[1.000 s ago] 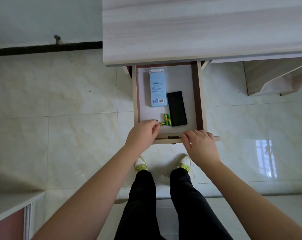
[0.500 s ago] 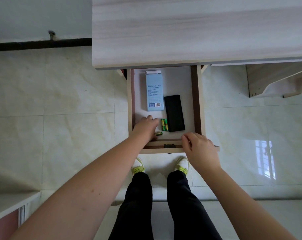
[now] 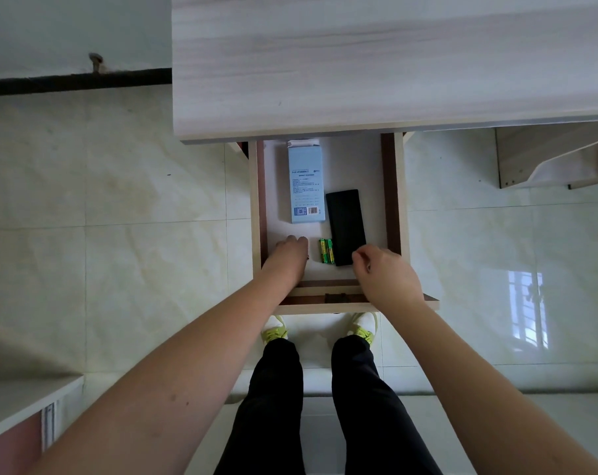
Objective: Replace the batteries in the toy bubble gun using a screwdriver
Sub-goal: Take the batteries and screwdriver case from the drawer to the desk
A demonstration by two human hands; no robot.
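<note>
- The batteries (image 3: 326, 250), two small green-and-yellow cells, lie side by side on the pale floor of the open drawer (image 3: 388, 200), near its front edge, long axes running front to back.
- They sit just left of a black flat slab (image 3: 346, 226), touching or almost touching its long edge; which of the two cannot be told.
- The left hand (image 3: 288, 256) reaches into the drawer's front left corner, palm down, knuckles up, the fingers bent downward toward the drawer floor. Whether it has anything under the fingers cannot be told. It lies just left of the batteries, with a narrow strip of drawer floor between.
- The right hand (image 3: 381, 269) hovers over the drawer's front right, over the near corner of the black slab. Its thumb and forefinger are drawn together in a small pinch, the other fingers loosely curled; nothing shows between the tips.
- Both forearms are bare and stretch forward from the lower corners of the view.
- A light blue carton (image 3: 306, 184) lies flat behind the left hand, reaching under the desk top. It bears small printed text too fine to read, with a square code and a barcode near its front end.
- The drawer hangs beneath a pale wood-grain desk top (image 3: 359, 63).
- Below stand black trousers and white shoes with yellow-green trim on glossy cream tiles.
</note>
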